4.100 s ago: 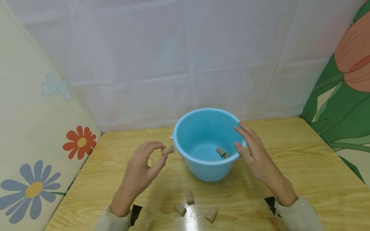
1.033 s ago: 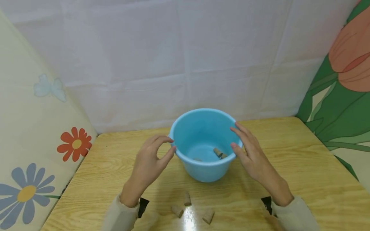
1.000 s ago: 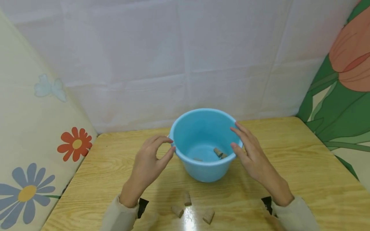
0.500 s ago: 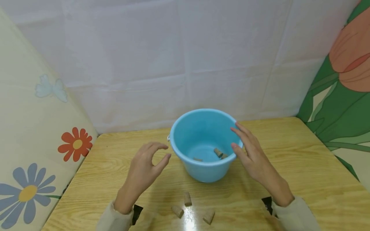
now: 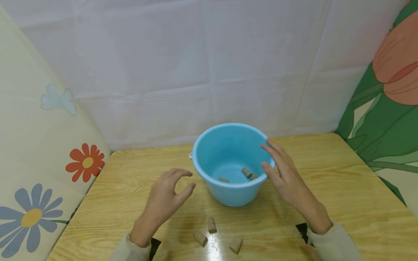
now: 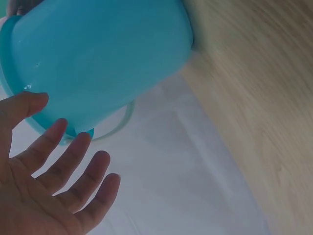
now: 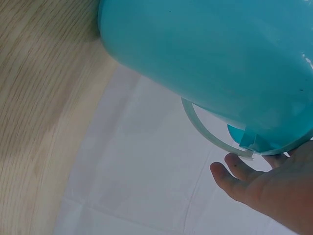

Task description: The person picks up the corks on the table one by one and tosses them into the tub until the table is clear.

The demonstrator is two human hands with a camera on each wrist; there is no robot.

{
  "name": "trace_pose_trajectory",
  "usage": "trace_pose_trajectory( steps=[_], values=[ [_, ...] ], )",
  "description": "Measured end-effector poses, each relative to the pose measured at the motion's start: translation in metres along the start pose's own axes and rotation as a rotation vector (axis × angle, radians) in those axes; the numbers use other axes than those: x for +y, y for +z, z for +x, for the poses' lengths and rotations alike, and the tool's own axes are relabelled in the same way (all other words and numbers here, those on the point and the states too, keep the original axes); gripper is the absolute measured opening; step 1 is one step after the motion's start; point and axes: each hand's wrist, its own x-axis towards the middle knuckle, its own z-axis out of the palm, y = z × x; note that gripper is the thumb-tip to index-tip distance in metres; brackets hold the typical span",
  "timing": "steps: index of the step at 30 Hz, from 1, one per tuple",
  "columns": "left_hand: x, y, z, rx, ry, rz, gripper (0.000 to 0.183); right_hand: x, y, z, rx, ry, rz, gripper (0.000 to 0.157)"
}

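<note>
A light blue bucket (image 5: 235,194) stands upright on the table. Inside it lie three tapered corks, one cork (image 5: 246,173) near the right and another cork (image 5: 224,179) partly hidden by the near rim. My left hand (image 5: 164,197) hovers left of the bucket, thumb and fingers spread apart with nothing between them; the left wrist view shows its fingers loosely bent. My right hand (image 5: 290,179) rests at the bucket's right rim, fingers fairly straight and fingertips reaching over the edge. On the table in front lie three corks: a left cork (image 5: 200,239), a middle cork (image 5: 212,225) and a right cork (image 5: 236,245).
The wood-grain table (image 5: 137,166) ends at a white cloth backdrop (image 5: 147,72) behind the bucket. Flower-printed panels stand at left and right. In the right wrist view the bucket's pale handle (image 7: 210,132) hangs down its far side.
About four seconds ago my left hand pinched a cork. It went to the bucket's rim, then drew back left and down without it; a third cork shows inside. My right hand stays put.
</note>
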Motion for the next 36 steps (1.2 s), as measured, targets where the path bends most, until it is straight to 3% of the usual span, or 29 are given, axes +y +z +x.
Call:
trace_pose_trajectory(
  steps=[8,15,23,29,36],
  values=[
    [-0.001,0.01,-0.008,-0.049,-0.003,0.003,0.028,-0.001,0.0,0.0,0.004,-0.005,-0.004,0.051],
    [0.004,0.022,-0.014,-0.185,-0.036,0.009,0.032,-0.001,-0.002,-0.002,0.021,-0.02,-0.048,0.05],
    [0.005,0.031,-0.021,-0.316,0.02,0.017,0.036,-0.001,-0.005,-0.004,0.043,-0.094,-0.156,0.047],
    [0.006,0.037,-0.025,-0.412,0.061,0.021,0.041,-0.002,-0.008,-0.003,0.031,-0.102,-0.174,0.047],
    [0.007,0.042,-0.029,-0.532,0.035,0.036,0.039,0.0,-0.008,-0.001,0.018,-0.107,-0.17,0.047]
  ],
)
